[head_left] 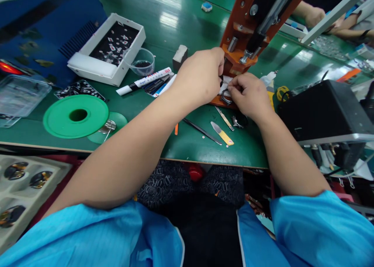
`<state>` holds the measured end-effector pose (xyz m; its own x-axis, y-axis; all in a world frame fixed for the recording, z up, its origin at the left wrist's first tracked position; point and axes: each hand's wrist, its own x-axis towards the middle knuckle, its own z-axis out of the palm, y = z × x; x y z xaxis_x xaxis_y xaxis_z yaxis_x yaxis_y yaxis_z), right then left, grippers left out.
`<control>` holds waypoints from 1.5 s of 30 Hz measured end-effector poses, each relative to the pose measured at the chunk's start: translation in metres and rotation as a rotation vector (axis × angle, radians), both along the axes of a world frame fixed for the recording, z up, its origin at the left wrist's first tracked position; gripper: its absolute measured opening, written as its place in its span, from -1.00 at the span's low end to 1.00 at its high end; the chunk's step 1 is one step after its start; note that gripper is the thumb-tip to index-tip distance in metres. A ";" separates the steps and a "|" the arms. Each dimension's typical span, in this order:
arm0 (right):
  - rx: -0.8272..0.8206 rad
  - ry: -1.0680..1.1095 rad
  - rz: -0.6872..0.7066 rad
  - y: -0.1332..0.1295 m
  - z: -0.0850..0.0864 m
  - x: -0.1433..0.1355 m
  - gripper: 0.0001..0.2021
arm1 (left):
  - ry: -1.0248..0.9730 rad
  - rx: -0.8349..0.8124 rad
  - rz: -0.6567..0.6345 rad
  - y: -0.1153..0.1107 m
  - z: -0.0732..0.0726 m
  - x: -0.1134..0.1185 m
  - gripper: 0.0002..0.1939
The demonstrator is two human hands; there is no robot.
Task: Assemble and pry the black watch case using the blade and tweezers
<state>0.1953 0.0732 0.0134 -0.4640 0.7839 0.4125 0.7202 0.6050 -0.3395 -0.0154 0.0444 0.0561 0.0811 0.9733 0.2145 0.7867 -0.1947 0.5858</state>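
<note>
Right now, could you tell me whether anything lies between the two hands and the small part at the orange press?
Nothing visible does: the left hand and right hand already pinch the small part at the orange press base.

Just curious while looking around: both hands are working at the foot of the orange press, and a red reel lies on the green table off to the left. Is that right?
Not quite: the reel is green, not red, as the head view shows. The rest holds: the left hand and right hand meet at the foot of the orange press, and the reel lies on the green table to the left.
</note>
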 end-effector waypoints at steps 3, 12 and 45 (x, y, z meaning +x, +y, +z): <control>0.012 0.011 0.022 0.001 -0.001 0.002 -0.90 | -0.034 -0.005 -0.030 -0.004 0.001 -0.002 -0.74; -0.040 0.303 -0.046 -0.004 0.000 0.012 -0.95 | -0.187 0.021 -0.084 -0.007 0.002 -0.005 -0.77; -0.624 0.874 0.074 -0.035 0.030 0.001 -0.75 | -0.587 0.267 -0.309 0.015 -0.046 0.008 -0.55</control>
<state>0.1963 0.0385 0.0437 -0.2578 0.9527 0.1610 0.0472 0.1788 -0.9828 -0.0078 0.0597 0.0104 0.1427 0.8325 0.5354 0.2416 -0.5539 0.7968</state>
